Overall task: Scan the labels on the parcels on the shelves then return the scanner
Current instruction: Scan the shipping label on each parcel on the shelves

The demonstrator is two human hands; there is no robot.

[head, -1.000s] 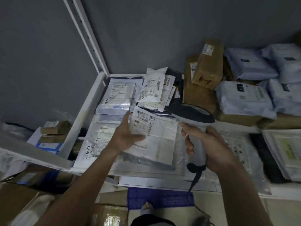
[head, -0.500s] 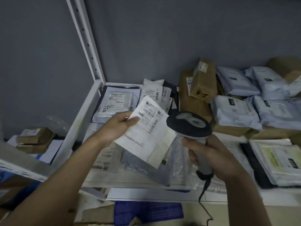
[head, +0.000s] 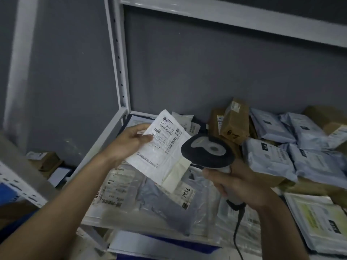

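My left hand (head: pixel 129 141) pinches a flat white parcel (head: pixel 161 154) by its upper left edge and holds it tilted above the shelf, barcode label facing me. My right hand (head: pixel 240 184) grips the handle of a corded scanner (head: pixel 206 151) with a black and grey head. The scanner head sits just right of the parcel, partly overlapping its right edge. The scanner's black cable (head: pixel 237 231) hangs down from the handle. Several more labelled parcels lie on the shelf under my hands, among them a clear bag (head: pixel 165 203) with a handwritten number.
White metal shelf frame post (head: pixel 120 72) rises at left, with an upper shelf beam (head: pixel 225 15) overhead. Brown boxes (head: pixel 234 121) and pale blue mailer bags (head: pixel 281 158) crowd the back right. Small boxes (head: pixel 47 160) sit on a neighbouring shelf at left.
My left hand has lifted the white parcel off the pile and raised it, label towards me. The scanner has come up beside it. The view has tilted upward.
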